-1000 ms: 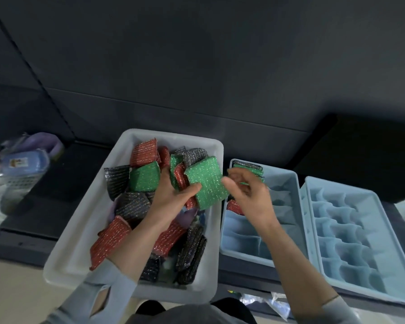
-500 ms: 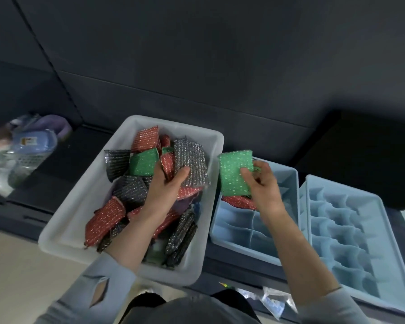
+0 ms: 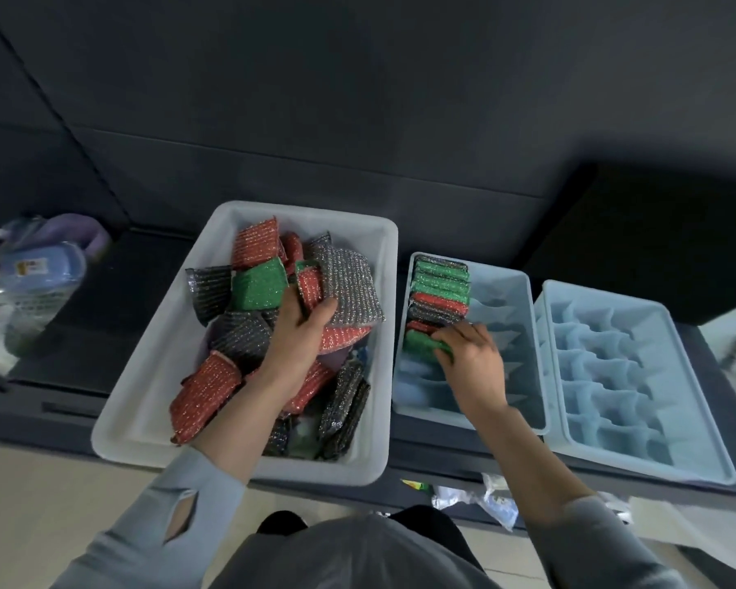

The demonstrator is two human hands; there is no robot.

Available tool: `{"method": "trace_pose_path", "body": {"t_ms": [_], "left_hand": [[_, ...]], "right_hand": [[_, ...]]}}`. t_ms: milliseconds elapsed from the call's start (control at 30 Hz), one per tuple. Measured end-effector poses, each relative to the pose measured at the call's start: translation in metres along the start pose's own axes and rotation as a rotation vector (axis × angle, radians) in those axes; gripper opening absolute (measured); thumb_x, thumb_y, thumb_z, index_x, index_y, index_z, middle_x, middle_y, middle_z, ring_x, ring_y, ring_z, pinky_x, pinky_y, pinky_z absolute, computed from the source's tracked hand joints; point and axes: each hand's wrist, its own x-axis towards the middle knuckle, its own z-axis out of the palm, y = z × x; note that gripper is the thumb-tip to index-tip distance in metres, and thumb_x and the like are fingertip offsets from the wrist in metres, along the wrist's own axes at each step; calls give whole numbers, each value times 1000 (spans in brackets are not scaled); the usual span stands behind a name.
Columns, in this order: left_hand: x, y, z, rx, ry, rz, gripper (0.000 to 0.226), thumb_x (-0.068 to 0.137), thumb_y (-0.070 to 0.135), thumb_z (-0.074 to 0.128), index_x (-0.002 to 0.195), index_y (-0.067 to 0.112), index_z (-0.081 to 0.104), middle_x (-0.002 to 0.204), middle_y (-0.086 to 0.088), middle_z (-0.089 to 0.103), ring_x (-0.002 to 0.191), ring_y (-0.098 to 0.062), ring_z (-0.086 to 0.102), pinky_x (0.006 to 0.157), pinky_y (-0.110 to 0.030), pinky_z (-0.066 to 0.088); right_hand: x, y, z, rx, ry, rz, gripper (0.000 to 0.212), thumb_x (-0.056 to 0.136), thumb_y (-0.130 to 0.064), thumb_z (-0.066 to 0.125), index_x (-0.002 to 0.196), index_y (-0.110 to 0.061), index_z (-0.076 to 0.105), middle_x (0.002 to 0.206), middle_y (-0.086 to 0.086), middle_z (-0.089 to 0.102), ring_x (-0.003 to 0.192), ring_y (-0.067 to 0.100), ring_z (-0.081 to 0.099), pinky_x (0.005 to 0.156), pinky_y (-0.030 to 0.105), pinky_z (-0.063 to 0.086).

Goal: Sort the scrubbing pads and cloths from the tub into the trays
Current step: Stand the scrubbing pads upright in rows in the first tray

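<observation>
Green pad (image 3: 421,343) went from air into near tray (image 3: 527,291); right hand (image 3: 474,354) fingers pinched it, left hand (image 3: 300,329) gripped silver pad (image 3: 349,282). Risk: pad springing out of tight row.

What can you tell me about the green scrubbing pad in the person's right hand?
The green scrubbing pad is a flat pad of glittery, metallic-looking mesh. The right hand grips its near end and pushes it on edge into the left column of the nearer blue tray, against a red pad in the row already filed there.
</observation>
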Motion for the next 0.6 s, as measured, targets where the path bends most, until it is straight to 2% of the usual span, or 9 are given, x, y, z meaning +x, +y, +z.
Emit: {"method": "trace_pose_path", "body": {"t_ms": [100,133,200,267,333,367,433,533,600], "left_hand": [[-4,-1,-2,24,-17,29,74,87,45,63,149,27,27,144,4,47,127,-13,49,113,-45,33],[-5,-2,-3,36,-27,39,72,89,44,62,149,28,26,144,5,46,124,-11,50,111,-41,34],[-7,-4,-3,45,-58,55,66,93,35,60,149,27,26,140,6,49,116,-6,53,104,-34,39],[-6,-7,-3,51,-88,49,52,95,28,58,141,26,34,128,10,55,106,4,59,93,-23,46],[-6,-6,-2,76,-135,52,40,96,25,57,129,34,38,114,20,58,95,11,62,79,-12,47],[-5,-7,-1,92,-156,61,39,95,24,58,127,37,39,112,20,60,96,10,62,78,-13,47],[-4,-6,4,143,-200,87,40,94,27,60,128,37,42,116,18,61,100,7,63,83,-17,50],[-3,-3,11,190,-217,112,44,93,34,60,133,34,42,120,16,61,106,-1,62,92,-28,51],[-1,0,12,198,-179,119,37,95,34,57,129,37,42,114,23,57,102,7,58,91,-24,49]], "right_hand": [[1,-6,12,-83,4,-10,37,53,9,82,82,-11,72,83,3,66,81,27,60,52,32,52],[2,-6,15,-100,1,-14,40,51,10,82,82,-12,71,83,3,65,80,27,60,50,32,51],[5,-5,13,-91,14,-4,43,54,5,84,90,-13,71,88,4,66,83,28,60,60,34,55],[11,-11,2,-26,72,14,40,68,-8,84,105,-12,69,98,6,67,92,29,60,75,38,55],[17,-30,-18,192,149,101,25,87,-27,72,109,-16,68,97,0,68,90,19,60,74,30,51],[22,-41,-28,347,109,176,22,92,-35,64,106,-18,68,93,-5,68,84,12,60,70,25,48],[32,-57,-40,650,-113,305,25,92,-43,60,96,-19,68,83,-10,68,72,3,60,66,20,44],[38,-65,-51,993,-201,390,22,89,-28,70,78,-13,58,64,-8,57,58,6,49,61,23,41],[36,-61,-59,1167,-173,455,15,89,-19,69,81,-12,58,64,-10,62,58,2,54,59,17,45]]}}
